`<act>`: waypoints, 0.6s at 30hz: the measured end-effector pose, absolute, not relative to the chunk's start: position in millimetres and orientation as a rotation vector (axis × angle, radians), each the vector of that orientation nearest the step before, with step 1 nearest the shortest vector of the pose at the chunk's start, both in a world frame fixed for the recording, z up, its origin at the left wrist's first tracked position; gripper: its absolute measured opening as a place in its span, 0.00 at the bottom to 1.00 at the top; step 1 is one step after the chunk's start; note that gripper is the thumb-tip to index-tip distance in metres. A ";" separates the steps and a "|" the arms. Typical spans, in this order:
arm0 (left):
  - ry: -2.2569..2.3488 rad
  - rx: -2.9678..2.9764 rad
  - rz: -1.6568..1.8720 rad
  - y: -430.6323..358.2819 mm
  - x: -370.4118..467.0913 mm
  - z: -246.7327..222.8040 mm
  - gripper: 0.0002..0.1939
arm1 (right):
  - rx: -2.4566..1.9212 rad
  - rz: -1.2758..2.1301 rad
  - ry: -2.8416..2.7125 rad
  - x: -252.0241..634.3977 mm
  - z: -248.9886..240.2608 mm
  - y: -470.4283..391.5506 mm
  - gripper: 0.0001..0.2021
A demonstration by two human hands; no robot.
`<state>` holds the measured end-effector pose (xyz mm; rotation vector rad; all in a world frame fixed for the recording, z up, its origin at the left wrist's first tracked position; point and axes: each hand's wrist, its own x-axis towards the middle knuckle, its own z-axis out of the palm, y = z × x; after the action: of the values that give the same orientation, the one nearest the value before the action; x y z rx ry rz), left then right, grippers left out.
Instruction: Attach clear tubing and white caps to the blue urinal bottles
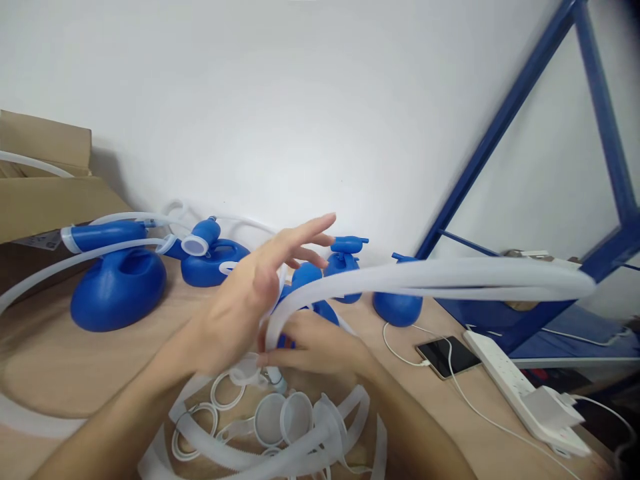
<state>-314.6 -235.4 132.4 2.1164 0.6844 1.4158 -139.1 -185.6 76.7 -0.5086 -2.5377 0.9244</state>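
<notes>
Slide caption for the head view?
Right hand holds a white tube, open left hand nearby, blue bottles behind.

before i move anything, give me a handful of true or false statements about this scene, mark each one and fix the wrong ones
1. The left hand is open while the right hand grips a white tube. True.
2. The white tube is gripped by the left hand alone. False: the right hand holds it.
3. A phone lies on the table, left of a power strip in the view. True.
4. The power strip has nothing plugged into it. False: a white adapter sits on it.
5. A cardboard box is at the left edge of the view. True.
6. Red bottles stand on the table. False: they are blue bottles.
</notes>
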 end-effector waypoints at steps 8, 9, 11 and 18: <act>1.336 2.398 0.825 -157.6 -302.2 84.8 0.46 | -0.287 1.169 -1.208 -79.9 113.8 -155.6 0.23; 1.362 2.424 0.691 -153.5 -301.8 79.1 0.51 | -0.289 1.153 -1.086 -74.2 112.7 -145.0 0.21; 1.351 2.419 0.513 -149.2 -303.4 72.4 0.55 | -0.287 1.175 -0.923 -66.2 105.3 -118.8 0.21; 1.235 2.471 0.444 -142.7 -310.9 72.9 0.61 | -0.348 1.523 -0.563 -75.4 70.8 -17.5 0.24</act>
<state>-310.9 -142.7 72.9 2.4708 1.2348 0.4445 -75.4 -17.5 70.8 -0.3479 -0.5631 1.5227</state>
